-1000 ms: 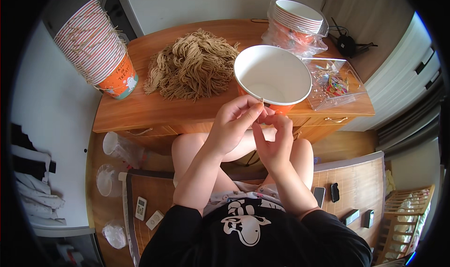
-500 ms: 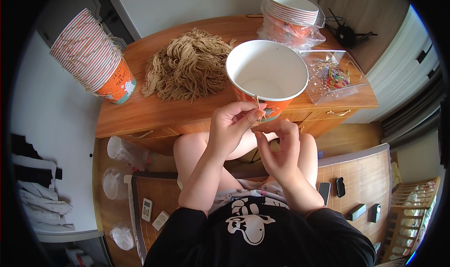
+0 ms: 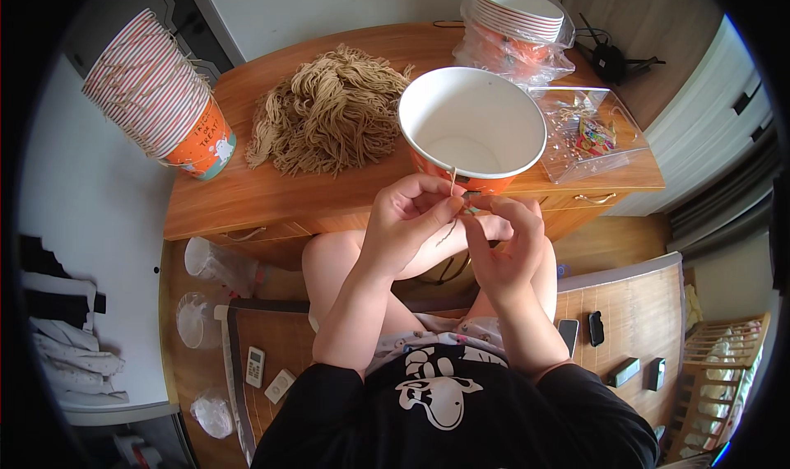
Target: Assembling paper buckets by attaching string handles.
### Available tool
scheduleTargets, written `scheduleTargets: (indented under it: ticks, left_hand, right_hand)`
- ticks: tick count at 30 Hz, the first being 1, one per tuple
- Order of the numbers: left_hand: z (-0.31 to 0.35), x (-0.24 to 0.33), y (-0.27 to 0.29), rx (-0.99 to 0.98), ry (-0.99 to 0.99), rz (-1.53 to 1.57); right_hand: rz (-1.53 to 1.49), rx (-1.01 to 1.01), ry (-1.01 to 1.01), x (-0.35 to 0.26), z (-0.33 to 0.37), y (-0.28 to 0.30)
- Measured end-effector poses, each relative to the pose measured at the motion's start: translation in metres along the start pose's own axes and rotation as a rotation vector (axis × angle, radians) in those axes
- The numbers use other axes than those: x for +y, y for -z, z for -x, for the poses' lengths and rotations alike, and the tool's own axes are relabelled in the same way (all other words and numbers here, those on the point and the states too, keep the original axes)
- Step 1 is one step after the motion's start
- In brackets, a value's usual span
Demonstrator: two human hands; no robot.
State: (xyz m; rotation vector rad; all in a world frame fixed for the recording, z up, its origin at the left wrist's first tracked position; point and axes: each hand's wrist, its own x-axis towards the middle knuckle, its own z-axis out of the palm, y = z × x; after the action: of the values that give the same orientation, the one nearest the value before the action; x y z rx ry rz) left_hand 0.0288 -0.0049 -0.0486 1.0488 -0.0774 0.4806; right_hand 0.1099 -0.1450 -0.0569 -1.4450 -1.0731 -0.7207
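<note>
An open paper bucket (image 3: pixel 440 111), white inside and orange outside, stands at the front edge of the wooden desk. A thin tan twine (image 3: pixel 453 178) pokes up at the bucket's near rim. My left hand (image 3: pixel 410 224) pinches this twine between thumb and fingers, close against the bucket's side. Right beside it, my right hand (image 3: pixel 506 243) has thumb and forefinger together on the same twine. Below the fingertips a loose tail hangs down. The fingers hide the exact spot where the twine meets the bucket.
A large heap of cut twine (image 3: pixel 333 111) lies left of the bucket. A tall tilted stack of twine-strung buckets (image 3: pixel 156 90) stands at the desk's left end. Bagged buckets (image 3: pixel 517 29) sit behind, and a clear plastic tray (image 3: pixel 568 169) with small bits lies to the right.
My right hand has moved slightly up and right, nearer the bucket's side. The hanging twine tail now shows below my left fingers. My left hand has barely moved.
</note>
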Motion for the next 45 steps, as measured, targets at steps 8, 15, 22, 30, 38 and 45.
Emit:
scheduleTargets:
  ticks: [8, 15, 22, 30, 38, 45]
  left_hand:
    - [0.006, 0.005, 0.000, 0.099, -0.073, -0.264]
    - [0.004, 0.011, -0.009, 0.306, -0.478, -0.739]
    - [0.005, 0.015, -0.011, 0.319, -0.512, -0.798]
    - [0.000, 0.008, -0.008, 0.333, -0.346, -0.538]
    - [0.002, 0.011, -0.011, 0.306, -0.427, -0.629]
    - [0.004, 0.012, -0.014, 0.342, -0.475, -0.806]
  right_hand:
    - [0.137, -0.067, 0.128, 0.000, -0.028, 0.005]
    - [0.322, -0.240, 0.453, -0.007, -0.071, 0.006]
    - [0.295, -0.407, 0.553, -0.011, -0.094, -0.004]
    - [0.190, -0.228, 0.387, -0.008, -0.083, -0.002]
    - [0.179, -0.349, 0.374, -0.009, -0.087, 0.001]
    - [0.161, -0.334, 0.378, -0.004, -0.085, -0.001]
